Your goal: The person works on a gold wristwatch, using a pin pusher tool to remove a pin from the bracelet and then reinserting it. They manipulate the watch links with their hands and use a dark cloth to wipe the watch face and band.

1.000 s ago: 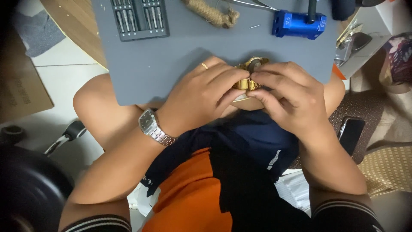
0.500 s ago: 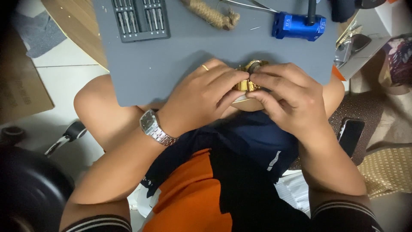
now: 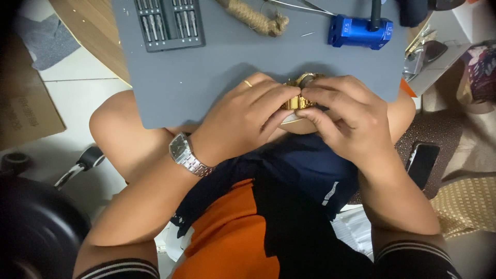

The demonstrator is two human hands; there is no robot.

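A gold metal wristwatch [image 3: 299, 90] is pinched between both hands at the near edge of a grey work mat [image 3: 206, 77] resting on my knees. My left hand [image 3: 243, 121], with a ring and a silver wristwatch on its wrist, grips the band from the left. My right hand [image 3: 349, 119] holds the band from the right, fingertips meeting the left hand's over the links. Most of the gold watch is hidden under the fingers; only the case top and a few links show.
On the mat lie a dark tray of screwdriver bits [image 3: 169, 23], a coil of jute rope [image 3: 256, 19], tweezers [image 3: 302, 6] and a blue tool block [image 3: 360, 32]. A black phone [image 3: 422, 163] lies to the right, cardboard [image 3: 23, 108] to the left on a tiled floor.
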